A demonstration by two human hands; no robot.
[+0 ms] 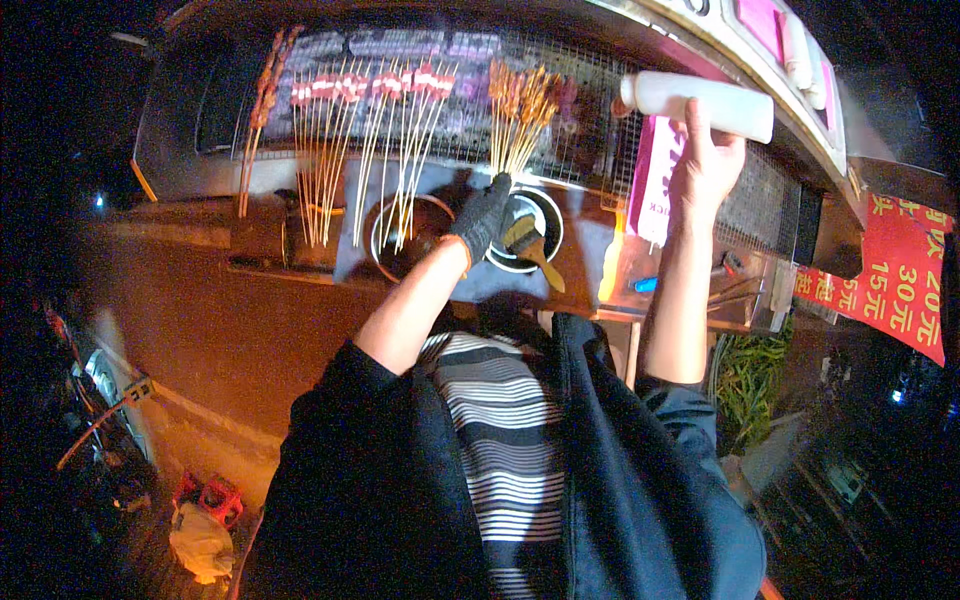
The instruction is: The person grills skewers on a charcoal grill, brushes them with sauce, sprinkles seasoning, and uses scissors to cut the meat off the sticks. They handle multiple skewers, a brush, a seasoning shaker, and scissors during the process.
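Observation:
My gloved left hand [484,217] grips the lower ends of a fanned bunch of browned meat skewers [523,97] over the wire grill. Bare, my right hand [705,161] holds a white plastic bottle [697,103] lying nearly level above the grill's right part. To the left, several paler meat skewers [397,84] lie across the grill with their sticks towards me, and darker skewers [266,90] lie at its far left. Beside my left hand, a brush [541,262] rests in a round metal pot [555,217]. Another round pot [377,251] stands left of it, partly under the sticks.
A pink and white packet [651,180] lies beside my right forearm, with a blue-handled item [645,285] nearer me. The grill's raised metal rim [750,56] curves round the back right. A red price banner [904,277] hangs at right; a red crate [221,501] stands low at left.

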